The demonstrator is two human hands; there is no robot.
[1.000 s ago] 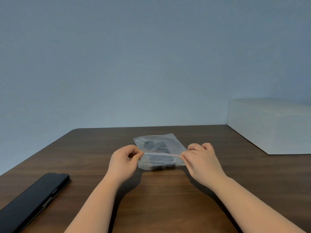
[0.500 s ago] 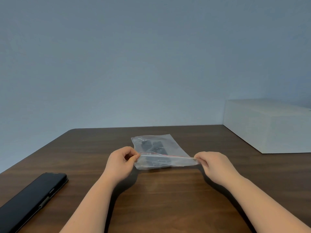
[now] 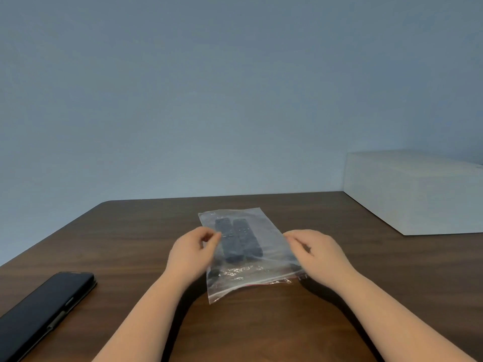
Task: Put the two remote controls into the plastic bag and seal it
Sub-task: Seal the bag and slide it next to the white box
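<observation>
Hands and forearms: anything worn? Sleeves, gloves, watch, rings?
Nothing worn that the head view shows. The left hand and right hand are bare, no gloves, no rings visible. Both forearms are bare to the frame's bottom edge: no sleeves, watch or bands.

Black remotes (image 3: 237,239) in clear bag (image 3: 264,262) (red seal line); dark wood-grain table (image 3: 136,244).

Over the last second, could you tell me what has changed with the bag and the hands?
The plastic bag, earlier held up taut by its zip edge, now lies flat on the table, zip edge toward the person. Both hands shifted their grip from the zip corners to the bag's sides: left hand, right hand. The two remote controls stay inside; the black phone and white box are unchanged.
</observation>
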